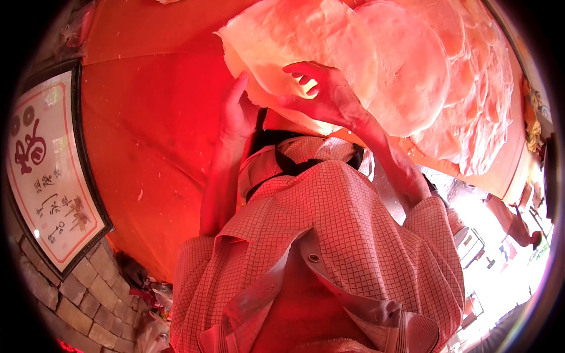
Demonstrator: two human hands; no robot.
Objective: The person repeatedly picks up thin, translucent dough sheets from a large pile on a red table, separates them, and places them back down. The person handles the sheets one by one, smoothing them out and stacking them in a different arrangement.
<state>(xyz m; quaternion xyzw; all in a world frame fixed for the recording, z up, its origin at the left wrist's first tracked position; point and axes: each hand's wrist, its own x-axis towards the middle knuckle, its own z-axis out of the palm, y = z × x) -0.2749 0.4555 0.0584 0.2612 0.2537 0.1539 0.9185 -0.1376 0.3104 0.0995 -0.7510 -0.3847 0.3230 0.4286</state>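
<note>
A large, thin round dough sheet [306, 35] lies in front of me, its near-left edge lifted and slightly bent. My left hand [238, 115] is at that edge. One digit points up along it, and the other fingers are mostly hidden, seemingly behind or under the sheet. Over the near part of the same sheet is my right hand [329, 97]. Its fingers are curved but apart, with the thumb low near the dough and nothing plainly between them. More pale, round dough sheets [406, 70] overlap to the right, reaching a layered, wrinkled spread [477, 112].
An orange-red covering [141, 129] spreads beneath the sheets, under strong red light. A framed sign [53, 170] stands at the left above a brick surface [88, 294]. Plastic bags [156, 329] lie at lower left. Another person's arm [512, 223] shows at the bright right side.
</note>
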